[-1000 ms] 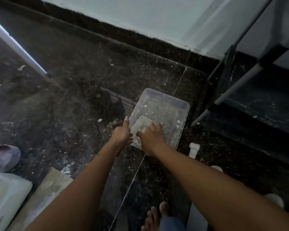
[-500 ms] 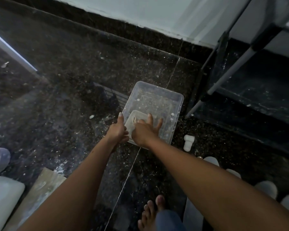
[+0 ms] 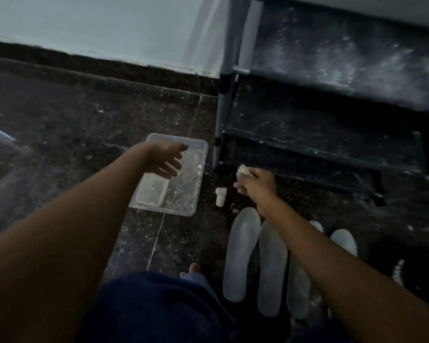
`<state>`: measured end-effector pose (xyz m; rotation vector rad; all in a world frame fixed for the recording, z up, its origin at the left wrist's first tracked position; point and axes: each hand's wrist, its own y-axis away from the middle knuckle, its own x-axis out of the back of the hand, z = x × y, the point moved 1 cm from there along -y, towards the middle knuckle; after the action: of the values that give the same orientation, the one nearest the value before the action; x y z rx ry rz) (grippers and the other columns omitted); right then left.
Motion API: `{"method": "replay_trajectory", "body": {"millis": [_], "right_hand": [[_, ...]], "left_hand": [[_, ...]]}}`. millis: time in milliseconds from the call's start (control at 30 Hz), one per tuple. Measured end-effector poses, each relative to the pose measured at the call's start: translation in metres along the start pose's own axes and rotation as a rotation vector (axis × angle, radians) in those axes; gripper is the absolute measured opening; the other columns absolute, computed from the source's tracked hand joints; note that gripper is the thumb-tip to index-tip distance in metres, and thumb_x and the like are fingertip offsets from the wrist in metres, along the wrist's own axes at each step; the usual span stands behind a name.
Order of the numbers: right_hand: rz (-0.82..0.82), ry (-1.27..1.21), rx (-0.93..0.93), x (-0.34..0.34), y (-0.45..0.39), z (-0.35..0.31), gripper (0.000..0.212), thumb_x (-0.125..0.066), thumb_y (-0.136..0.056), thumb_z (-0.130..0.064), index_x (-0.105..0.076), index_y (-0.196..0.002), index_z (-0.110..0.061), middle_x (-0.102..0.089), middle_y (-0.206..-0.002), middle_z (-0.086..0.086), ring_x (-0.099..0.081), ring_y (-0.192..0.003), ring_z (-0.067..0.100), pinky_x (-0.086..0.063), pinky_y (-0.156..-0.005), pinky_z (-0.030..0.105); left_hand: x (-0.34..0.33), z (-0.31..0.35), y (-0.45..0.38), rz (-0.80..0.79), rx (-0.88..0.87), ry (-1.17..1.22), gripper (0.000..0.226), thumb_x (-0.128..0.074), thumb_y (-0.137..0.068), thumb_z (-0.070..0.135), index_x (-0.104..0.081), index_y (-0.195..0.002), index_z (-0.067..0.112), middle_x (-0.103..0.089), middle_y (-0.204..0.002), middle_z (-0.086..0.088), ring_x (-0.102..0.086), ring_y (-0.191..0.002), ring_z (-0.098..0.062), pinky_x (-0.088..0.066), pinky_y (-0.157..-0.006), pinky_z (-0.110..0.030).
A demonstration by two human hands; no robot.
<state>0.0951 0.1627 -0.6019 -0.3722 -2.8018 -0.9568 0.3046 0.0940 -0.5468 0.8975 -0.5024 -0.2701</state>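
A clear plastic tub [image 3: 196, 154] sits on the dark speckled floor, with a smaller clear container [image 3: 151, 193] lying inside its near left corner. My left hand [image 3: 166, 158] hovers over the tub with fingers spread and relaxed, holding nothing. To the right of the tub, my right hand [image 3: 256, 180] pinches a small pale lump [image 3: 243, 170] between fingertips, just above the floor in front of the rack.
A small white bottle-like piece [image 3: 220, 196] stands on the floor between tub and right hand. Pale shoe insoles [image 3: 242, 251] lie in a row at lower right. A dark dusty shoe rack [image 3: 332, 120] with a metal post [image 3: 223, 115] fills the right. My bare foot [image 3: 193, 269] is below.
Both hands have left the small container in the tub. My right hand moved right, out of the tub, and now pinches a pale lump. The view shifted right.
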Motion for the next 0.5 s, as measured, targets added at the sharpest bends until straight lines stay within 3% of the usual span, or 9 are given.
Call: {"method": "replay_trajectory", "body": {"millis": [133, 233, 267, 333, 400, 500], "right_hand": [[0.063, 0.069, -0.128, 0.052, 0.004, 0.047, 0.008, -0.053, -0.093, -0.021, -0.053, -0.099, -0.016, -0.069, -0.091, 0.007, -0.066, -0.077, 0.018, -0.053, -0.067, 0.031], [0.076, 0.282, -0.237, 0.058, 0.003, 0.083, 0.028, -0.052, -0.09, -0.037, -0.059, -0.09, -0.011, -0.065, -0.081, 0.005, -0.063, -0.076, 0.022, -0.053, -0.069, 0.032], [0.046, 0.334, -0.276, 0.056, 0.005, 0.092, 0.03, -0.052, -0.09, -0.039, -0.059, -0.085, -0.011, -0.061, -0.073, 0.004, -0.061, -0.071, 0.021, -0.05, -0.066, 0.029], [-0.031, 0.343, -0.36, 0.051, 0.007, 0.11, 0.032, -0.056, -0.09, -0.038, -0.059, -0.077, -0.008, -0.06, -0.066, 0.006, -0.058, -0.062, 0.02, -0.047, -0.059, 0.025], [-0.111, 0.382, -0.439, 0.044, 0.009, 0.126, 0.027, -0.061, -0.087, -0.029, -0.059, -0.077, -0.005, -0.065, -0.075, 0.01, -0.059, -0.063, 0.022, -0.048, -0.057, 0.025], [-0.156, 0.365, -0.439, 0.036, 0.008, 0.149, 0.017, -0.057, -0.087, -0.015, -0.052, -0.072, -0.012, -0.053, -0.071, 0.001, -0.048, -0.057, 0.011, -0.043, -0.053, 0.02]], "left_hand": [[-0.062, 0.03, 0.022, -0.057, -0.039, 0.016, 0.035, -0.037, -0.101, 0.038, -0.053, -0.103, 0.006, -0.06, -0.1, -0.015, -0.058, -0.082, -0.024, -0.047, -0.075, -0.033], [-0.122, 0.013, 0.017, -0.104, -0.01, 0.127, 0.038, -0.04, -0.101, 0.027, -0.048, -0.12, -0.004, -0.052, -0.112, -0.025, -0.054, -0.098, -0.033, -0.047, -0.085, -0.039], [-0.14, 0.003, 0.016, -0.117, 0.016, 0.177, 0.035, -0.041, -0.101, 0.025, -0.046, -0.117, -0.005, -0.049, -0.115, -0.029, -0.054, -0.103, -0.036, -0.045, -0.091, -0.042], [-0.174, -0.022, 0.009, -0.062, 0.052, 0.233, 0.022, -0.042, -0.1, 0.022, -0.044, -0.108, 0.002, -0.051, -0.113, -0.027, -0.056, -0.1, -0.036, -0.042, -0.088, -0.04], [-0.196, -0.056, -0.009, 0.045, 0.067, 0.125, 0.035, -0.047, -0.097, 0.028, -0.054, -0.115, -0.001, -0.059, -0.116, -0.019, -0.057, -0.104, -0.034, -0.045, -0.084, -0.037], [-0.22, -0.105, -0.034, 0.049, 0.142, 0.003, 0.046, -0.048, -0.096, 0.033, -0.054, -0.126, 0.0, -0.057, -0.127, -0.022, -0.055, -0.115, -0.036, -0.047, -0.091, -0.032]]}}
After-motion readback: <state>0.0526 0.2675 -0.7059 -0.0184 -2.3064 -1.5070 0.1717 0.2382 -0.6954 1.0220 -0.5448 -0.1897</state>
